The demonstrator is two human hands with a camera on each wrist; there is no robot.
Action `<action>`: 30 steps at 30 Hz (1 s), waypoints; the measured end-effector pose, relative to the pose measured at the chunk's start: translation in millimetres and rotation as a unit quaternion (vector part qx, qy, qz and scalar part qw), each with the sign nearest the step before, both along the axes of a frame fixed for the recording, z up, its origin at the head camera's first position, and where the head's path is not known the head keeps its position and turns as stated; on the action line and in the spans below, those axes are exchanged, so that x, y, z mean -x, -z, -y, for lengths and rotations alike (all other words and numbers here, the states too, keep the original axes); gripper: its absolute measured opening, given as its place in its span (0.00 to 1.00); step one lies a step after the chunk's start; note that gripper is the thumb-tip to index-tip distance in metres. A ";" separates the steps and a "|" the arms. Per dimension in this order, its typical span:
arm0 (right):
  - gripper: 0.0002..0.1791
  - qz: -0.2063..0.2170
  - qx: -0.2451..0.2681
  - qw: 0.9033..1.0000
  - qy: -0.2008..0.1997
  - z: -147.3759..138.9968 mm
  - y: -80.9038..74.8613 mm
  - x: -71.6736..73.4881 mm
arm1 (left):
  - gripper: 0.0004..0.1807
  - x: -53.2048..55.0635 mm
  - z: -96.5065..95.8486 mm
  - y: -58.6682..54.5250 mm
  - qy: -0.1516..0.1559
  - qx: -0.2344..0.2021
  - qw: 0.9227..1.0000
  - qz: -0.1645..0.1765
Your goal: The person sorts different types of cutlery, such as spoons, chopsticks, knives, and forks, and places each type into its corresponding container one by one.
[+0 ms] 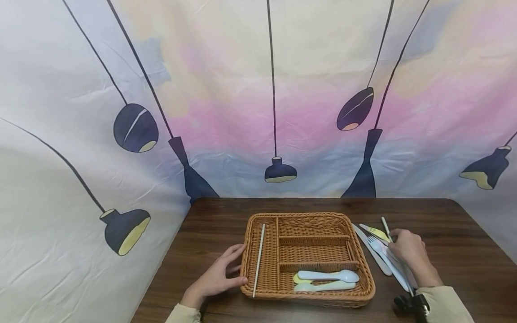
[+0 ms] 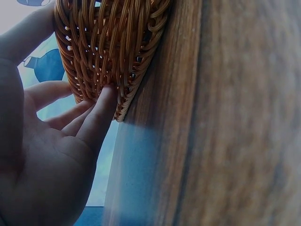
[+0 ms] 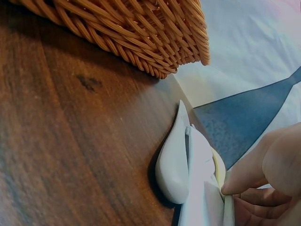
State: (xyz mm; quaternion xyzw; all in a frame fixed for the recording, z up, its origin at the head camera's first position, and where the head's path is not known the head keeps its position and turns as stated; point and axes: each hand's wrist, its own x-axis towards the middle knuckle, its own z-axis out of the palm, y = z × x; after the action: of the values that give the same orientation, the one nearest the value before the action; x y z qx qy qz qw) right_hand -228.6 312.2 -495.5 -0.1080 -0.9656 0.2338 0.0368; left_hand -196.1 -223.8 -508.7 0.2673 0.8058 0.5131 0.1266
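Note:
A wicker basket with compartments [image 1: 278, 253] stands on the table; my left hand [image 1: 218, 274] rests against its left wall. In the left wrist view the spread fingers [image 2: 101, 110] touch the weave. At the basket's right, my right hand [image 1: 409, 251] pinches a pale chopstick [image 1: 385, 227], its lower part hidden by the fingers. Beside that hand lies a pile of plastic cutlery: a light blue fork [image 1: 375, 244], a yellow fork [image 1: 377, 232] and a white knife [image 1: 373, 251]. In the right wrist view, the pile [image 3: 197, 165] is seen end-on next to the fingertips.
Another chopstick [image 1: 259, 260] lies in the basket's long left compartment. The front right compartment holds a blue spoon [image 1: 327, 275], a pale green spoon [image 1: 329, 286] and a yellow one [image 1: 300, 279]. A lamp-patterned cloth [image 1: 242, 89] hangs behind the wooden table [image 1: 218, 220].

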 end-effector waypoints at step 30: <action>0.22 -0.034 0.012 0.999 0.007 7.4 -18.8 -2.7 | 0.47 0.8 0.9 2.5 0.004 -0.007 1.000 -0.013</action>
State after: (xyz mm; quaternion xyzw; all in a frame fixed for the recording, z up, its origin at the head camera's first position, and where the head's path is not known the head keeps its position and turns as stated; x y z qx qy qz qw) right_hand -225.9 304.8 -476.7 -0.1076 -0.9600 0.2489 0.0703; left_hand -196.9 -224.7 -511.2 0.2779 0.8029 0.5144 0.1166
